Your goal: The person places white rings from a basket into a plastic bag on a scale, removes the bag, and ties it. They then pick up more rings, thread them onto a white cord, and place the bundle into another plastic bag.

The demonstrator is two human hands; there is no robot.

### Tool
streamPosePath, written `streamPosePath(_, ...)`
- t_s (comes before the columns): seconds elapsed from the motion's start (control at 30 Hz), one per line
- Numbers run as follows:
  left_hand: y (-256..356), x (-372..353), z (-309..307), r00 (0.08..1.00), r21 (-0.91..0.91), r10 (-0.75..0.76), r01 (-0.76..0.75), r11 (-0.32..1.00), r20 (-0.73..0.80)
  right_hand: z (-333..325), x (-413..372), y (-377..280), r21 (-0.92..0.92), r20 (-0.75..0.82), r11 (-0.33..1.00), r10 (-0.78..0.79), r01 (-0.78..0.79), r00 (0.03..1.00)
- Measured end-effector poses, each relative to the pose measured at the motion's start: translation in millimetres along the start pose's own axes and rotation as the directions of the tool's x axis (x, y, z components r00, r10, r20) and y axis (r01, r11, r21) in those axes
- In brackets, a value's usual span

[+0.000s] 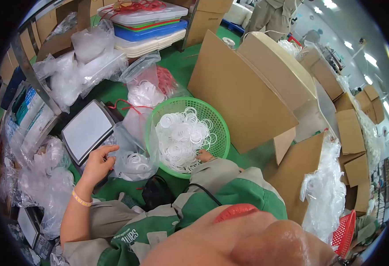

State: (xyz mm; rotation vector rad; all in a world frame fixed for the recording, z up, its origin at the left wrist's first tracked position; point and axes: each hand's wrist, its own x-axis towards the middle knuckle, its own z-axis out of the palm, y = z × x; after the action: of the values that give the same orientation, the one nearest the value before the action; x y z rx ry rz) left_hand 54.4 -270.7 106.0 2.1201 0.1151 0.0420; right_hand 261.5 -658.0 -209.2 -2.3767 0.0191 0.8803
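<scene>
A green perforated basket holds a heap of thin white plastic rings. My right hand is inside the near right part of the basket, touching the heap; my leg and the rings cover part of it, so its grip cannot be made out. My left hand is held beside a clear plastic bag that has some white rings at its bottom. The index finger and thumb stand apart, with nothing visible between them. Just beyond this hand is a scale with a pale flat top.
Behind the basket stands another bag of white rings, with red material alongside. Large cardboard borders the right. Stacked plastic lids lie at the back. Clear plastic bags crowd the left. A person stands in the background.
</scene>
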Motion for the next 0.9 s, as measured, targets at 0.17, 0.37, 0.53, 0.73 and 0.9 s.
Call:
streamPosePath(0.17, -5, 1, 0, 1.0, -0.015, 0.003, -0.003, 1.0, 0.007, 7, 14, 16, -0.059, -0.032, 0.996, -0.065, 0.063, 0.997)
streamPosePath(0.37, 0, 0, 1, 1.0, -0.033, -0.028, 0.027, 0.999, -0.006, 3, 4, 5, 0.04, 0.03, 0.999, 0.01, -0.011, 1.0)
streamPosePath(0.53, -4, 1, 1, 1.0, 0.013, -0.007, 0.007, 1.0, -0.01, 1, 1, 3, 0.002, 0.013, 1.0, -0.011, 0.011, 1.0)
streamPosePath(0.73, -7, 1, 2, 1.0, -0.036, -0.026, 0.025, 0.999, -0.005, 7, 12, 12, 0.015, 0.01, 0.999, -0.034, 0.034, 0.999)
streamPosePath(0.9, -4, 0, 1, 0.998, -0.042, -0.06, 0.061, 0.997, 0.017, 3, 11, 11, 0.03, 0.06, 1.0, -0.009, 0.007, 0.998)
